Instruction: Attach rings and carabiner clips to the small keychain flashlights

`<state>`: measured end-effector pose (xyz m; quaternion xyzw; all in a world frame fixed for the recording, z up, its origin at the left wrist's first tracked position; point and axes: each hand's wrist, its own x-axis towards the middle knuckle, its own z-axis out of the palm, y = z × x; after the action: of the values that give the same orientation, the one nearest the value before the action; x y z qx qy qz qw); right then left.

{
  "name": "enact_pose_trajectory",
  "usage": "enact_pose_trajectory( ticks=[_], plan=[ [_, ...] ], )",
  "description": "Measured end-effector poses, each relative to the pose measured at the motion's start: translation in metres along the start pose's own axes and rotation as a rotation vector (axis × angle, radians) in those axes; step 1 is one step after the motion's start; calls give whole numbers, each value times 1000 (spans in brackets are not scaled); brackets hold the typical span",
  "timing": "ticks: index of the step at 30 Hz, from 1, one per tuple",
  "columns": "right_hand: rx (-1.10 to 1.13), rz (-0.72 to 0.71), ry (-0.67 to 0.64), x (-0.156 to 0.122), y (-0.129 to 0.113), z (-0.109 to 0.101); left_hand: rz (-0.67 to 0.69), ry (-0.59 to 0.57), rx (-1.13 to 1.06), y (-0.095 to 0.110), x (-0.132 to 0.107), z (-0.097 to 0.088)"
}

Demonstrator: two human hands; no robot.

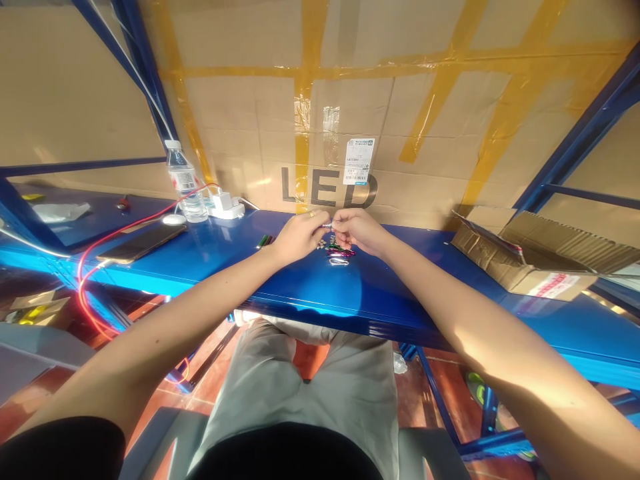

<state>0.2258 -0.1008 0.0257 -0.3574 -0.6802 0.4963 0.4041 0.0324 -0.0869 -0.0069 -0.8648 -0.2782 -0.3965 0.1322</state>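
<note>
My left hand (299,235) and my right hand (359,230) meet over the blue shelf top (310,287), fingers pinched together on a small silvery metal piece (327,227) held between them. A ring shows on a left finger. Just below the hands lies a little heap of small coloured metal clips (339,253), pink, green and silver. Which hand bears the piece more firmly I cannot tell.
A water bottle (183,181), a white charger block (225,203), a phone (143,243) with a red cable (87,267) lie at left. An open cardboard box (540,260) sits at right. A taped cardboard wall marked LED (327,188) stands behind.
</note>
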Motion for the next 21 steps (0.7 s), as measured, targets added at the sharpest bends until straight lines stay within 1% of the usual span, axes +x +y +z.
enact_pose_trajectory(
  ticks=[2,5,10,12,15,21],
  plan=[
    [4,-18,11,1,0,-1,-19,8,-56,3,2,-1],
    [-11,-49,35,2,1,-3,-66,13,-79,5,5,1],
    [-102,-74,51,3,4,-3,-51,-71,-89,-5,7,7],
    [-128,-75,61,2,4,-2,-37,-84,-98,-8,6,8],
    [-121,-67,77,1,4,0,-29,-61,-103,-9,6,8],
    [-26,-26,95,4,6,-1,-3,-39,-103,-4,5,6]
  ],
)
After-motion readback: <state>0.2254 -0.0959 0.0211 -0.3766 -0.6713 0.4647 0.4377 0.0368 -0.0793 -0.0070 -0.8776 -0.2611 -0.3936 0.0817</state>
